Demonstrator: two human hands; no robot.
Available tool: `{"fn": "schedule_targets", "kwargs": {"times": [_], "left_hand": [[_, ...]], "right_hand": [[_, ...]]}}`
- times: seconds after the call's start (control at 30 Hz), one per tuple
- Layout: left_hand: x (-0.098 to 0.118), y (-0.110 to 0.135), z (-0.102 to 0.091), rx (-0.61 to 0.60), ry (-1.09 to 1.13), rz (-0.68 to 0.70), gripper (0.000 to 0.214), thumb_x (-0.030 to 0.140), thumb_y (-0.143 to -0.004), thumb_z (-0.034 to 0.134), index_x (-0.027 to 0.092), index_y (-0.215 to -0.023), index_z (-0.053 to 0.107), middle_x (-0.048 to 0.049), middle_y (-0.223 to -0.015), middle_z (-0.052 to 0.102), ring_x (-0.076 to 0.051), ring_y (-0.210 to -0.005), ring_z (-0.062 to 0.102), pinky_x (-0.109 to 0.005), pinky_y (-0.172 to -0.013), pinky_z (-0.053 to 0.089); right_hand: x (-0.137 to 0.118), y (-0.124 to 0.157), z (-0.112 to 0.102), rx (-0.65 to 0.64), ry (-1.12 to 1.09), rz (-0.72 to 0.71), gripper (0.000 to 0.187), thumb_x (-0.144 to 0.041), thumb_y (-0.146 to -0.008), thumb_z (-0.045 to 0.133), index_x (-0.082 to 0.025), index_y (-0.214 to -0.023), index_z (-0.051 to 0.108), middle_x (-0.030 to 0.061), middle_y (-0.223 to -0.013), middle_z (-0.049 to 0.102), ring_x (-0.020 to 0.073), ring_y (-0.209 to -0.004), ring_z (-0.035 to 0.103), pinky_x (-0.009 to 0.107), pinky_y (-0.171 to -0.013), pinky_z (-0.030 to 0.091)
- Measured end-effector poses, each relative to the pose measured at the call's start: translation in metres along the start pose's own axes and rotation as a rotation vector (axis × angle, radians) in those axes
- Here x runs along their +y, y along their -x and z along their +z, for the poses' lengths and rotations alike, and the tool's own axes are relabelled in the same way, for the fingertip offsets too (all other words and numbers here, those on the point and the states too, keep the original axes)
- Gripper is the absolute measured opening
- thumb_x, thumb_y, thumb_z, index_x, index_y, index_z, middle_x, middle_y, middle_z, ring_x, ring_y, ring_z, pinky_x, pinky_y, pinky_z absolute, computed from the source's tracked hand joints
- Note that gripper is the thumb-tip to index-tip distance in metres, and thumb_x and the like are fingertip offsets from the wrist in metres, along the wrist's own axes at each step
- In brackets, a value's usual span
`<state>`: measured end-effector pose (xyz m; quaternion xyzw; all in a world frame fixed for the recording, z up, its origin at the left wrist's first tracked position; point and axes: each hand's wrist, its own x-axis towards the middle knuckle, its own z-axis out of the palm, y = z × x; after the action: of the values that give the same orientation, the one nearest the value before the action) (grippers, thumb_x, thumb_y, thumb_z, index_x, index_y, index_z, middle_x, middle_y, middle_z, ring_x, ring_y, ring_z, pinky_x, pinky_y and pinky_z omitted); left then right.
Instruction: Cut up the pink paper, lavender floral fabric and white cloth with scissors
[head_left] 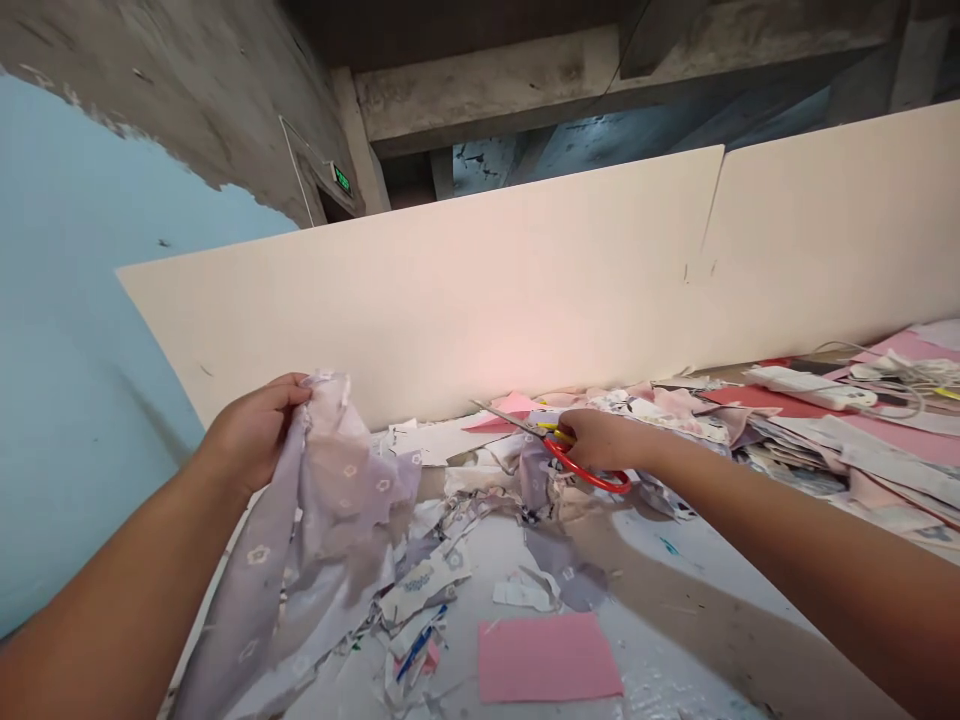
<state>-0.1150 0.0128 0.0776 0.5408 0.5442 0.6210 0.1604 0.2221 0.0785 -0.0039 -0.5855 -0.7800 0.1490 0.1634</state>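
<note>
the landmark here is the pale board (450, 300) standing along the far edge of the work table (675, 570). toward its left end, the left hand (255, 435) is closed firmly on a bunched fold of lilac cloth (330, 520) printed with small white flowers, and the rest of the cloth falls toward the near edge of the table. nearer the board's middle, the right hand (600, 442) is closed around red-handled scissors (577, 455), whose steel blades (510, 418) point left along the board, lying close together or barely parted. this hold works best with the blades level, the cloth drawn taut beside them and the fingers of the left hand well back from the edge.

in front of the board's middle, cloth and paper scraps (427, 570) lie heaped, with a pink card (547, 657) nearer the person. toward the board's right end lie pink sheets (765, 402), stacked papers (795, 450) and a white power strip (810, 387) with a tangled white cable (900, 385). left of the board rises a pale blue wall (75, 300); above and behind the board run rough concrete beams (480, 90), and a green exit sign (342, 179) glows beyond its left end.
</note>
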Motion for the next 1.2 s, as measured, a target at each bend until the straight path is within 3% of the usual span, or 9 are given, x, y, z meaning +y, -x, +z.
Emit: {"fn": "schedule_targets", "kwargs": {"times": [0.1,0.27,0.37,0.5,0.63,0.7,0.83,1.03,1.2], "left_hand": [[0.0,0.008,0.012,-0.217,0.23,-0.254,0.006,0.014,-0.063,0.047,0.016,-0.068,0.046,0.0054,-0.051,0.043,-0.006,-0.044,0.042,-0.018,-0.043,0.036],[-0.002,0.027,0.03,-0.276,0.37,-0.313,0.012,0.009,-0.061,0.051,0.016,-0.071,0.051,0.0043,-0.059,0.048,-0.005,-0.049,0.044,-0.015,-0.046,0.037],[-0.003,0.039,0.043,-0.287,0.416,-0.309,0.015,0.008,-0.061,0.052,0.015,-0.074,0.056,0.0018,-0.066,0.053,-0.006,-0.054,0.048,-0.015,-0.049,0.04],[-0.003,0.055,0.054,-0.405,0.414,-0.296,0.018,0.016,-0.065,0.051,0.017,-0.082,0.057,-0.0013,-0.075,0.058,-0.01,-0.061,0.054,-0.02,-0.053,0.044],[-0.003,0.068,0.053,-0.551,0.325,-0.196,0.023,0.036,-0.074,0.046,0.02,-0.09,0.051,-0.0037,-0.082,0.059,-0.015,-0.068,0.057,-0.028,-0.059,0.046],[-0.005,0.073,0.052,-0.526,0.109,-0.068,0.035,0.044,-0.07,0.052,0.022,-0.097,0.048,-0.005,-0.09,0.057,-0.017,-0.074,0.057,-0.03,-0.062,0.047],[-0.016,0.076,0.053,-0.371,-0.351,0.1,0.05,0.039,-0.058,0.065,0.024,-0.102,0.047,-0.002,-0.087,0.054,-0.015,-0.07,0.055,-0.027,-0.056,0.045],[-0.026,0.059,0.045,-0.47,-0.249,-0.057,0.031,0.031,-0.067,0.053,0.021,-0.096,0.048,0.0052,-0.06,0.053,-0.011,-0.048,0.048,-0.021,-0.045,0.036],[-0.024,0.051,0.037,-0.437,-0.161,-0.124,0.033,0.038,-0.068,0.056,0.02,-0.094,0.047,0.0024,-0.064,0.059,-0.011,-0.044,0.049,-0.022,-0.044,0.037]], "right_hand": [[-0.003,0.004,-0.003,-0.011,0.086,0.019,0.015,-0.014,-0.053,0.065,-0.019,-0.059,0.053,0.0062,-0.062,0.057,0.023,-0.063,0.055,0.031,-0.053,0.037],[-0.005,0.012,0.008,-0.056,0.18,0.083,0.022,0.0,-0.043,0.065,-0.017,-0.05,0.052,0.005,-0.053,0.051,0.0298,-0.072,0.056,0.037,-0.061,0.038],[-0.029,0.023,0.01,-0.045,0.18,0.032,0.012,-0.012,-0.051,0.067,-0.016,-0.057,0.057,0.0069,-0.061,0.056,0.0286,-0.077,0.056,0.036,-0.065,0.038],[-0.081,0.032,0.017,0.065,-0.301,-0.403,0.046,-0.046,-0.067,0.058,-0.022,-0.105,0.051,0.0059,-0.1,0.057,0.0182,-0.084,0.053,0.025,-0.063,0.039],[-0.116,0.023,0.027,0.134,-0.473,-0.435,0.028,-0.045,-0.068,0.054,-0.018,-0.074,0.048,-0.0022,-0.067,0.05,0.0096,-0.059,0.043,0.019,-0.048,0.03],[-0.122,0.017,0.03,0.139,-0.469,-0.425,0.025,-0.041,-0.07,0.051,-0.018,-0.064,0.041,-0.0044,-0.057,0.041,0.0077,-0.052,0.035,0.019,-0.045,0.025],[-0.122,0.012,0.035,0.156,-0.449,-0.446,0.028,-0.041,-0.073,0.047,-0.017,-0.06,0.04,-0.0039,-0.056,0.04,0.0076,-0.052,0.034,0.02,-0.045,0.022],[-0.108,0.004,0.037,0.23,-0.522,-0.374,0.034,-0.046,-0.071,0.052,-0.017,-0.057,0.037,-0.0048,-0.054,0.034,0.0073,-0.052,0.031,0.019,-0.046,0.022],[-0.096,0.0,0.031,0.03,-0.714,-0.415,0.011,-0.026,-0.068,0.053,-0.016,-0.07,0.053,-0.0034,-0.062,0.046,0.0073,-0.056,0.039,0.019,-0.051,0.029]]}}
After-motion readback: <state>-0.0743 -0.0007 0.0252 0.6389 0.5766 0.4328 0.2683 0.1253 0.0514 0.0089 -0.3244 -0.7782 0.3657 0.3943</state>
